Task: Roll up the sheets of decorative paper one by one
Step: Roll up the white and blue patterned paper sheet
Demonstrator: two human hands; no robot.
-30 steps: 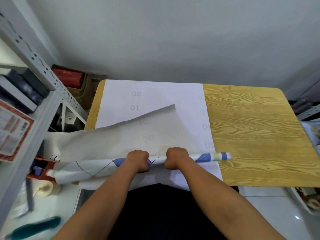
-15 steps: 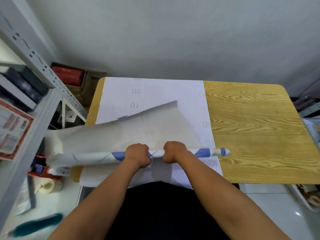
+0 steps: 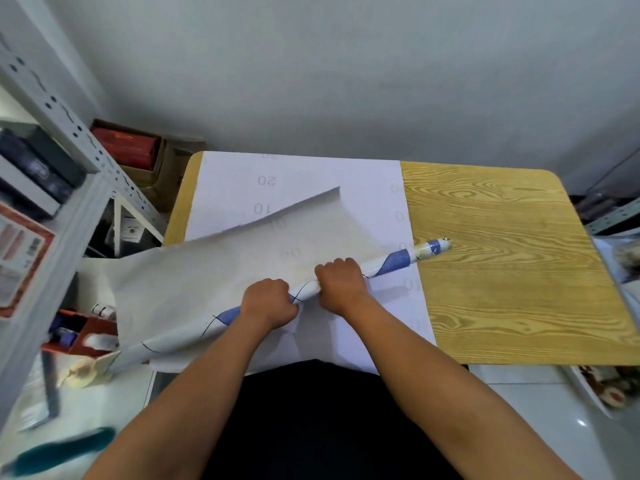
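Observation:
A sheet of decorative paper, white with blue patches and thin dark lines, is partly wound into a long thin roll (image 3: 394,263) that slants from lower left up to the right. My left hand (image 3: 268,303) and my right hand (image 3: 341,282) both grip the roll near its middle, fists side by side. The unrolled part of the sheet (image 3: 214,268) lifts off the table behind my hands, its pale back showing and one corner raised. Under it lie flat white sheets (image 3: 301,181) with printed numbers, spread over the left half of the wooden table (image 3: 512,271).
A grey metal shelf rack (image 3: 52,109) with boxes stands at the left. Beside it are cardboard boxes (image 3: 138,150), a red holder with small items (image 3: 83,334) and a tape roll (image 3: 83,372). A white tray (image 3: 602,393) sits low at the right. A wall rises behind the table.
The roll was level a second ago; its right end has since swung up and away while its left end dropped toward me. Both hands kept their grip and moved forward slightly.

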